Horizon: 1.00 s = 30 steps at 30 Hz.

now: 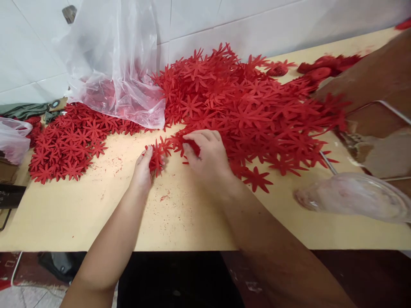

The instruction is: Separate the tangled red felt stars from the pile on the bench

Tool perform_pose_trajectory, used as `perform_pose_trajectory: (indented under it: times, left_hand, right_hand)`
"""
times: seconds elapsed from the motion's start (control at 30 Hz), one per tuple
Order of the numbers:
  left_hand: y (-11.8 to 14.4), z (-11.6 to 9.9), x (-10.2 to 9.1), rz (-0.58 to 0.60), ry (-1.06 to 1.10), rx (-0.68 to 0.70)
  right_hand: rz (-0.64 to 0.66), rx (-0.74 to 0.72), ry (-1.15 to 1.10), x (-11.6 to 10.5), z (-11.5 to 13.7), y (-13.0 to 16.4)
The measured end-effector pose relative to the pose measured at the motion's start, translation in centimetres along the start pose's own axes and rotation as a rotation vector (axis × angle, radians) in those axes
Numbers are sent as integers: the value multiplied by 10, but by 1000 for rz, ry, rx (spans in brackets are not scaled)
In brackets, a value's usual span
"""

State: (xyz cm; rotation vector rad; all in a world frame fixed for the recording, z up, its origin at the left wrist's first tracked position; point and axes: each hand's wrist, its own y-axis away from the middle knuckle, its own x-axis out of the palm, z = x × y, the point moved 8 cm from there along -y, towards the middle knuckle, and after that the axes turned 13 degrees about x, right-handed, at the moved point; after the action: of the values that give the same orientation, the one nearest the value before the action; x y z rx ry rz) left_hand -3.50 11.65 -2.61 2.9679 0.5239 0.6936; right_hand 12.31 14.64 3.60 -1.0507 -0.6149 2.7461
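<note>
on the pale table (96,222), the left hand (143,169) pinches a small stack of red star-shaped petal cutouts (156,158). just beside it the right hand (207,156) curls its fingers around another cutout at the near edge of the big red pile (250,107), flat, thin and many-pointed.

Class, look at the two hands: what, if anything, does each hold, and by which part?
The left hand pinches a small stack of red star-shaped cut-outs at its edge; the right hand grips another red cut-out by its petals.
</note>
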Motion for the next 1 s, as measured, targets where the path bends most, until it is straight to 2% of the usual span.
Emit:
perform_pose_trajectory:
  times: [0.07, 0.13, 0.2, 0.27, 0.37, 0.5, 0.63, 0.87, 0.93, 1.0]
  left_hand:
    - [1, 0, 1, 6, 27, -13]
    - [2, 0, 2, 13, 49, -31]
    - [3, 2, 5, 27, 63, -63]
    - [5, 4, 9, 64, 74, -85]
    - [6, 9, 13, 118, 57, -91]
    - [5, 11, 10, 93, 11, -63]
    - [6, 11, 12, 122, -5, -59]
    - [6, 9, 11, 104, -37, 23]
    - [5, 11, 9, 101, -47, 25]
    - [5, 12, 8, 99, -47, 12]
  right_hand:
    - [77, -24, -100, 8, 16, 9]
    - [209, -4, -135, 25, 26, 17]
    - [303, 72, -124, 39, 24, 19]
    - [327, 160, -116, 44, 15, 17]
    - [301, 223, -172, 39, 4, 10]
    - [234, 272, -265, 27, -3, 4]
    - [210, 340, -284, 25, -8, 4]
    - [163, 199, -321, 22, 10, 8]
    - [125, 203, -354, 17, 2, 3]
    - [2, 209, -347, 3, -13, -5]
